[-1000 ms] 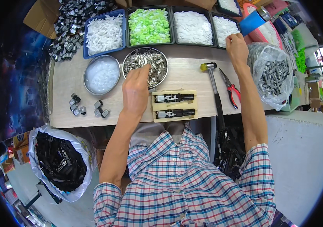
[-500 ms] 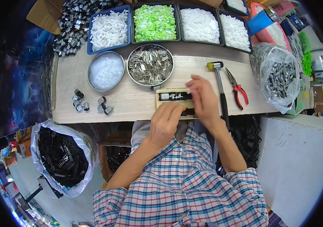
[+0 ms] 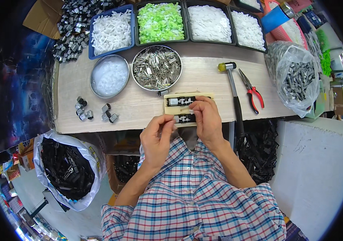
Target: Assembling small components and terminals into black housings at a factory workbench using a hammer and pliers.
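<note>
While I lean over the near edge of the wooden counter (image 3: pixel 139 108), my right hand (image 3: pixel 205 118) rests on the small pale wooden block (image 3: pixel 167 109) that carries two black parts, one in its upper slot (image 3: pixel 179 101) and one in its lower slot (image 3: pixel 184 118); my fingertips pinch a small white piece (image 3: pixel 190 111) right between those two rows. My left hand (image 3: pixel 157 134) sits just beside the block at the counter's edge, thumb and forefinger closed together as if on something tiny, though I cannot tell what, if anything, is between them. Just beyond the block stands a round metal bowl (image 3: pixel 156 67) full of silvery metal pins, and to its left a second round bowl (image 3: pixel 109 76) of whitish bits. Behind them lies a row of trays: white pieces in a blue tray (image 3: pixel 111 30), bright green pieces (image 3: pixel 159 21), and more white ones (image 3: pixel 209 22). To my right lie a hammer (image 3: pixel 232 86) with a yellow-tipped head and red-handled pliers (image 3: pixel 252 94), well apart from my hands. A few small grey metal parts (image 3: pixel 95 111) sit loose on the left of the counter, and a bag of black parts (image 3: pixel 65 168) hangs below it.
</note>
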`<state>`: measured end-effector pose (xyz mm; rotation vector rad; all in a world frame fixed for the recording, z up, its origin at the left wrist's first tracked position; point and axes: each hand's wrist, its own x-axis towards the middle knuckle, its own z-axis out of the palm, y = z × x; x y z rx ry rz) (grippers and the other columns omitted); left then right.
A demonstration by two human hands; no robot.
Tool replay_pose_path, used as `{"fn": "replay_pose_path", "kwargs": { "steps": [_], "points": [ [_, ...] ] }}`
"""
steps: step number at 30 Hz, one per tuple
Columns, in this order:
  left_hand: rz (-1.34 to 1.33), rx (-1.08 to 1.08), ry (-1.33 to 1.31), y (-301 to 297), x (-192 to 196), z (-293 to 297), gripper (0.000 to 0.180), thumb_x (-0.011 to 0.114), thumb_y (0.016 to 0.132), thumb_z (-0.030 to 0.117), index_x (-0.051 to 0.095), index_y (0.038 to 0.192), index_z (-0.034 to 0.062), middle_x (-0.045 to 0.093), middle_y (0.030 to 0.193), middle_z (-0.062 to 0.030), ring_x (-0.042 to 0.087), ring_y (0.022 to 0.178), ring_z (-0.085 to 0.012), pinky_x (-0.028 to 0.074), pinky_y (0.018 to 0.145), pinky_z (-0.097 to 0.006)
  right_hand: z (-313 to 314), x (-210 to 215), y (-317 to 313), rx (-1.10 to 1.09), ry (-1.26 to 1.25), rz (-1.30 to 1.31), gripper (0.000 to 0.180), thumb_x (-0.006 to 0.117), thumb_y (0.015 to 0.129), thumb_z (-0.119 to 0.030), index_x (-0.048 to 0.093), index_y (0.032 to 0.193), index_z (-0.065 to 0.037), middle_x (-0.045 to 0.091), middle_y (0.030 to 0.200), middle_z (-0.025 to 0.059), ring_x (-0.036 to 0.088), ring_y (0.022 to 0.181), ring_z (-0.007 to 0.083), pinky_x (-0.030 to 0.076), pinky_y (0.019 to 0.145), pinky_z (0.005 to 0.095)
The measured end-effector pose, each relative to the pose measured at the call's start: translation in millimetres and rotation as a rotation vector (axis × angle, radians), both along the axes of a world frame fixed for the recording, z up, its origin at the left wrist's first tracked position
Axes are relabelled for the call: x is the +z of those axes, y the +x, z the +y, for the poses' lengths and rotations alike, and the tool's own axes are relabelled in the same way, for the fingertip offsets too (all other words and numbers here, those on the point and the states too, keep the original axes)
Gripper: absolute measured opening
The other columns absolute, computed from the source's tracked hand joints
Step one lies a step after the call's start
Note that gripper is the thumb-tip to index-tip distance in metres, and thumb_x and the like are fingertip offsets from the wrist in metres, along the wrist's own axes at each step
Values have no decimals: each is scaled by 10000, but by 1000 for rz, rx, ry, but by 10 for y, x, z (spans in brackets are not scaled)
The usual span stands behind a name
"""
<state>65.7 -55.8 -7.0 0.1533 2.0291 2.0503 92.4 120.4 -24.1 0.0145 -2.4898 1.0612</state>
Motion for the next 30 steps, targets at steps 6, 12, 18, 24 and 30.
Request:
{"fn": "replay_pose_path", "kwargs": {
  "steps": [6,12,18,24,30],
  "points": [
    [-127,-1,118,38,86,-43,171,625,984,5,636,1149,-41,708,993,-81,660,829,-99,543,766,-227,32,30,0,-6,-1,-23,85,571,951,48,557,1023,6,648,1057,159,611,1101,381,515,919,422],
    [-198,-87,127,20,143,0,142,624,983,7,647,1115,-41,703,999,-76,656,839,-92,539,760,-225,29,138,142,1,-23,80,71,574,966,30,561,1033,12,657,1059,146,633,1043,307,520,891,369],
    [-189,-175,145,21,105,128,105,624,980,4,661,1073,-26,695,992,-48,654,844,-85,542,777,-229,-189,144,284,-130,-518,-161,73,593,1005,-34,578,1048,23,690,975,102,663,817,123,535,714,258],
    [-208,-114,224,84,123,241,111,629,963,-32,615,1073,-32,682,999,-61,677,892,-106,562,828,-236,-258,214,273,-139,-648,-146,84,583,1014,-35,574,1058,37,705,953,104,674,784,110,553,707,241],
    [-218,-90,235,86,104,252,199,658,929,-58,550,1093,-30,671,994,-95,686,892,-117,573,818,-228,-257,218,275,-120,-665,-111,78,570,1017,-24,569,1054,45,707,954,106,679,764,106,566,692,249]
  ]
}}
